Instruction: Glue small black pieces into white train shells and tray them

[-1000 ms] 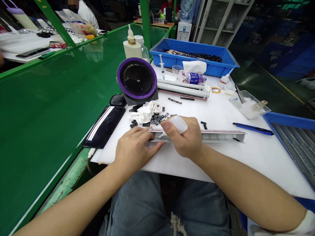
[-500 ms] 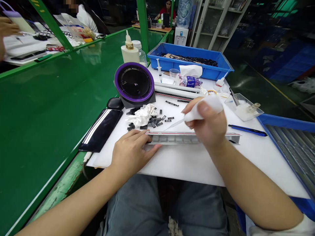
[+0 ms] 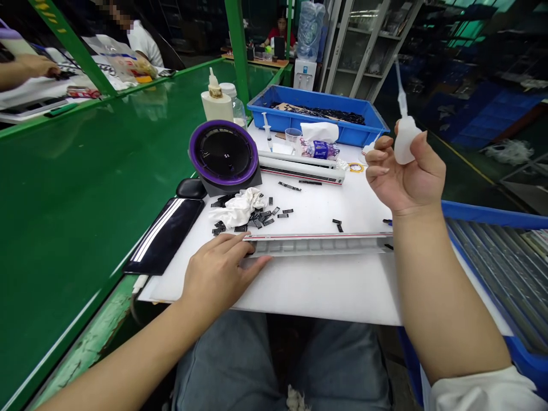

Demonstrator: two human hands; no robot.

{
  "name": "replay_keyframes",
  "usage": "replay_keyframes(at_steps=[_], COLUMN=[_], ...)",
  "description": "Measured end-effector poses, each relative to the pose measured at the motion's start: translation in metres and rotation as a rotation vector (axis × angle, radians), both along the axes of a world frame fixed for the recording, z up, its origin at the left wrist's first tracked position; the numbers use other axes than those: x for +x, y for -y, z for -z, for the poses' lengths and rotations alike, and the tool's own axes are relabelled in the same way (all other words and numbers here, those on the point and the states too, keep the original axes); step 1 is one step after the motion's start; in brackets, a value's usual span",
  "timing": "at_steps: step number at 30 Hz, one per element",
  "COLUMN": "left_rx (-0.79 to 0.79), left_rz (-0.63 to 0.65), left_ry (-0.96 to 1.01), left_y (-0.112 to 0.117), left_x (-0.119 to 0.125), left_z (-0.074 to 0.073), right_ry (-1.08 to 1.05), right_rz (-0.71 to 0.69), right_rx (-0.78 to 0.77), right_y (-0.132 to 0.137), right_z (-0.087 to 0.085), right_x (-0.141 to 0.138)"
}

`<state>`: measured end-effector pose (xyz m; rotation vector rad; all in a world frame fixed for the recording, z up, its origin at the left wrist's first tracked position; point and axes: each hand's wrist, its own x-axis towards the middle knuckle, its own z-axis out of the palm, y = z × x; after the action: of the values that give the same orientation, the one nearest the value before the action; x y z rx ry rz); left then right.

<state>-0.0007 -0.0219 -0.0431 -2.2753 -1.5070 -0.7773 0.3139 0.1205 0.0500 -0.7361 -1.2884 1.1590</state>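
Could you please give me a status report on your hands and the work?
Left hand holding white casing at left end. Right hand holding bottle up, nozzle upward. Small black pieces scattered beyond casing.

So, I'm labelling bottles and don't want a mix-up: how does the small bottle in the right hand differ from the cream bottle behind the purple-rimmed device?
The small bottle is held up in the right hand; the cream bottle stands behind the purple-rimmed device. The small bottle is whitish with a long, thin tip; the cream bottle has a bulkier body and a short nozzle with a brownish collar. Both have upward-pointing tips.
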Motion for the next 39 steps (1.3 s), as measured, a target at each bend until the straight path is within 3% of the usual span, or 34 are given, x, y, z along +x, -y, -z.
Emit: replay_keyframes(at_steps=[3,9,15,19,23,25,27,29,30,32,35,37,39], left_rx=[0.010,0.024,0.051,0.048,0.012,-0.015,-0.034,-0.034,-0.031,-0.019,0.000,0.003,0.003], left_rz=[0.003,0.023,0.009,0.025,0.001,-0.015,-0.024,-0.024,-0.022,-0.027,-0.025,-0.022,-0.014], left_ry=[-0.033,-0.033,-0.008,-0.010,0.026,0.053,0.073,0.080,0.077,0.069,0.058,0.056,0.056], left_y=[0.001,-0.001,-0.003,-0.004,-0.003,-0.001,-0.001,-0.001,-0.001,-0.002,-0.002,-0.002,-0.002], left_x=[0.000,-0.001,-0.004,-0.004,-0.004,-0.003,-0.003,-0.003,-0.002,-0.002,-0.002,-0.002,-0.003], left_z=[0.000,0.001,0.005,0.005,0.004,0.003,0.003,0.003,0.003,0.003,0.002,0.003,0.004], right_ry=[0.035,0.708,1.116,1.118,1.052,0.935,0.789,0.678,0.657,0.690,0.829,0.901,0.907], right_rz=[0.018,0.141,0.192,0.182,0.261,0.448,0.783,1.111,1.211,1.232,1.089,1.058,1.118], right_rx=[-0.050,-0.087,-0.027,-0.030,0.035,0.116,0.185,0.168,0.115,-0.037,-0.185,-0.172,-0.105], right_y=[-0.004,-0.016,-0.029,-0.029,-0.020,-0.016,-0.014,-0.015,-0.017,-0.020,-0.024,-0.024,-0.024], right_z=[-0.001,0.025,0.053,0.057,0.044,0.034,0.026,0.022,0.023,0.027,0.035,0.038,0.039], right_x=[0.013,0.041,0.052,0.052,0.061,0.072,0.087,0.106,0.115,0.130,0.140,0.138,0.133])
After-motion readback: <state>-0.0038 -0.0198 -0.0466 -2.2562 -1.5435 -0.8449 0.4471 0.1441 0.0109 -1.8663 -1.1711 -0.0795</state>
